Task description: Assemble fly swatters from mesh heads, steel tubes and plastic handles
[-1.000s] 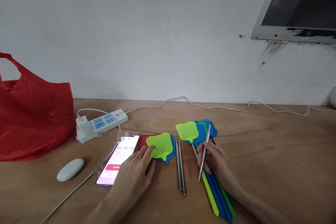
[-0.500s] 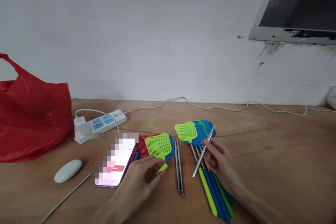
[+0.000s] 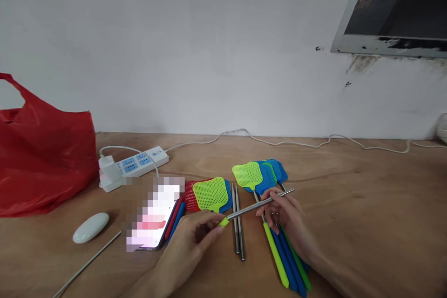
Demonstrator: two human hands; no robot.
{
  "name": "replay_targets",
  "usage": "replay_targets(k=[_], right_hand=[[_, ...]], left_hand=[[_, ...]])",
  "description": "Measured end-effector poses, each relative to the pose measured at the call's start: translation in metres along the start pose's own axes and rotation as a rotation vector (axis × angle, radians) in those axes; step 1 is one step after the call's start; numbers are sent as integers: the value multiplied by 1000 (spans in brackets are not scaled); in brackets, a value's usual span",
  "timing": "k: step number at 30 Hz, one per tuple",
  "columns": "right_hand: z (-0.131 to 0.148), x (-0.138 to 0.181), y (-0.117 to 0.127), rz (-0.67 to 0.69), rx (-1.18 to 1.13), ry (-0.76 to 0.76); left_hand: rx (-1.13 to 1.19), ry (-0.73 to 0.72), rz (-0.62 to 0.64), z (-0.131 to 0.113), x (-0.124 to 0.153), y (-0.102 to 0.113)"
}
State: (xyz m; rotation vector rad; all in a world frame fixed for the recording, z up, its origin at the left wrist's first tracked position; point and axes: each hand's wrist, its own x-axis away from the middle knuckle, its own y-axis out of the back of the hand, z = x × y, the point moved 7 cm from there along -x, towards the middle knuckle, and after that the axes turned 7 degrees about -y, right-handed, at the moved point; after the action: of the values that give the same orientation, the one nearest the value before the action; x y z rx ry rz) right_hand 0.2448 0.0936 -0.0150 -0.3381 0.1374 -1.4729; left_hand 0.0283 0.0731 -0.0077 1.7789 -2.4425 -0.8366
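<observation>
My left hand (image 3: pixel 193 237) is closed around a yellow-green plastic handle (image 3: pixel 224 221), most of it hidden in the palm. In the fingers of my right hand (image 3: pixel 288 219) is a metal rod (image 3: pixel 249 208), nearly level, its left end meeting the handle's tip. Beneath the rod, two loose metal rods (image 3: pixel 239 233) lie side by side. Under my right hand lie several assembled fly swatters with a yellow-green head (image 3: pixel 247 175), blue heads (image 3: pixel 267 178) and coloured handles (image 3: pixel 275 253). Beyond my left hand rest a yellow-green swatter head (image 3: pixel 210 193), a red one (image 3: pixel 190 195) and a blue one (image 3: pixel 228 198).
A lit phone (image 3: pixel 157 221) lies left of red and blue handles (image 3: pixel 176 219). Further left are a white mouse (image 3: pixel 91 228), a power strip (image 3: pixel 141 164) and a red plastic bag (image 3: pixel 45 158). A white cable (image 3: pixel 286 143) runs along the wall.
My right hand has turned the metal rod from steep to nearly level and brought its end to the handle. My left hand has shifted slightly right with the handle.
</observation>
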Motion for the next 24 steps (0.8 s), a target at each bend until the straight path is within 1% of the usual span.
replay_targets(k=[6, 11, 13, 16, 18, 20, 24], right_hand=[[0, 0, 0, 44, 38, 10], [1, 0, -3, 48, 39, -25], [-2, 2, -10, 105, 79, -55], [-10, 8, -25, 249, 155, -140], [-12, 11, -30, 279, 147, -184], [-9, 9, -25, 208, 92, -169], [6, 0, 0, -38, -5, -8]], left_hand=[[-18, 6, -3, 1, -1, 1], [-10, 18, 34, -3, 1, -1], [-5, 17, 50, -6, 1, -2], [-8, 3, 82, -11, 0, -6], [5, 13, 89, -10, 0, -8], [45, 36, 72, -6, 0, -8], [149, 89, 36, 3, 0, -7]])
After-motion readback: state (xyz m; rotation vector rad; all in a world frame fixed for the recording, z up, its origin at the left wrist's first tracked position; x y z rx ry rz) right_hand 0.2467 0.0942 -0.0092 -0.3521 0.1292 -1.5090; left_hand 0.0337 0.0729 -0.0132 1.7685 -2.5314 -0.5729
